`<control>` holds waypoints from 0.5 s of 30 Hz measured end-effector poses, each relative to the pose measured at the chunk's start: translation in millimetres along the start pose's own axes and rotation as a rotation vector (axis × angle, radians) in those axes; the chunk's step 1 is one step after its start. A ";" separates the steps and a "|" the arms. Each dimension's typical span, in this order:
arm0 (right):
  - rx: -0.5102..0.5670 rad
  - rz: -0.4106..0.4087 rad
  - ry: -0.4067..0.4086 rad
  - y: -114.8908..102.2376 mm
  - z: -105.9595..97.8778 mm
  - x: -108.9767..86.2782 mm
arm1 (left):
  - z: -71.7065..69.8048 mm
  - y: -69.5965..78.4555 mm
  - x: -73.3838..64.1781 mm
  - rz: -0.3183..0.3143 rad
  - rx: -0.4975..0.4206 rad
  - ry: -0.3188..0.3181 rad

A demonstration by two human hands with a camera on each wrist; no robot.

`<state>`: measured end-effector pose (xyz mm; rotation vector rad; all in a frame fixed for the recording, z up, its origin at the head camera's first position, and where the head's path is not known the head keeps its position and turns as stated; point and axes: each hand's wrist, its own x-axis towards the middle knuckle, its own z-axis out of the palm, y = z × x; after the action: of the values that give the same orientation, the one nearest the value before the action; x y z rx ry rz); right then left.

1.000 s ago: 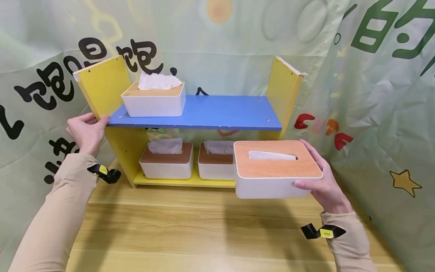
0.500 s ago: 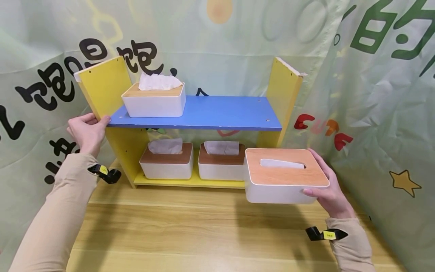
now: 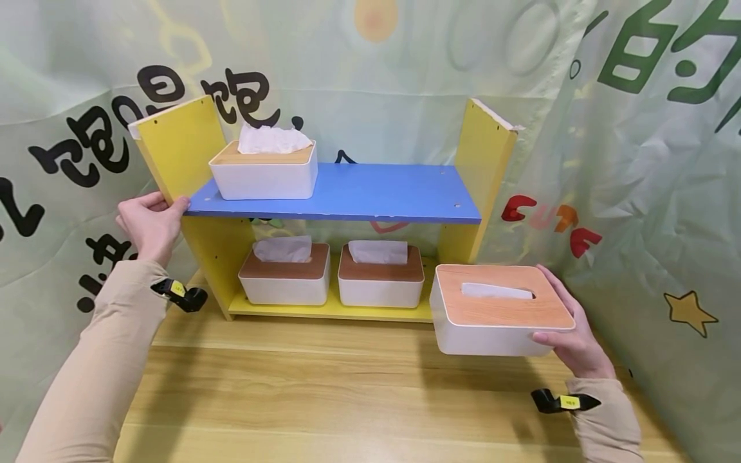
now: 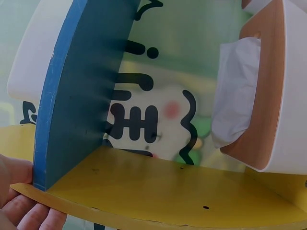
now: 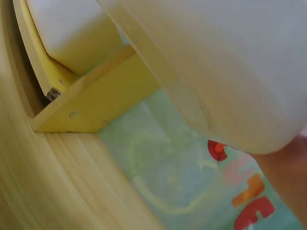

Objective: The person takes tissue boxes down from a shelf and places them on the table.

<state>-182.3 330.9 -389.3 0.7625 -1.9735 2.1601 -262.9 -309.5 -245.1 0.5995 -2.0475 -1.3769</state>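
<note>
My right hand (image 3: 579,337) grips a white tissue box (image 3: 498,341) with a wood-look lid by its right end, thumb at the front. The box is held above the table, in front of the shelf's lower right corner. Only a sliver of tissue shows in its slot. My left hand (image 3: 152,222) holds the left side of the yellow and blue shelf (image 3: 393,193). In the left wrist view the thumb (image 4: 19,171) lies by the blue board's end and the fingers are outside the yellow panel. One tissue box (image 3: 263,180) stands on the blue board at the left.
Two more tissue boxes stand on the yellow bottom board: one at the left (image 3: 283,289), one at the middle (image 3: 379,292), both with tissue sticking out. A wooden table (image 3: 289,392) lies in front. Printed cloth (image 3: 625,193) hangs close behind and on both sides.
My right hand has moved the tissue box to the right and toward me, so the middle lower box now shows whole. The left hand stays on the shelf's side.
</note>
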 end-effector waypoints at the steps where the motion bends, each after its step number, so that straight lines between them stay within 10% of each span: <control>1: 0.000 0.003 0.000 0.5 -1.8 -1.1 | 0.0 0.0 0.0 0.001 0.000 0.001; 15: 0.023 -0.025 -0.009 14.5 -34.0 -17.1 | -0.4 0.8 0.2 -0.002 0.003 -0.003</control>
<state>-183.0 365.6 -410.6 0.7964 -1.9365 2.1726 -262.8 -309.6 -244.2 0.6015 -2.0523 -1.3775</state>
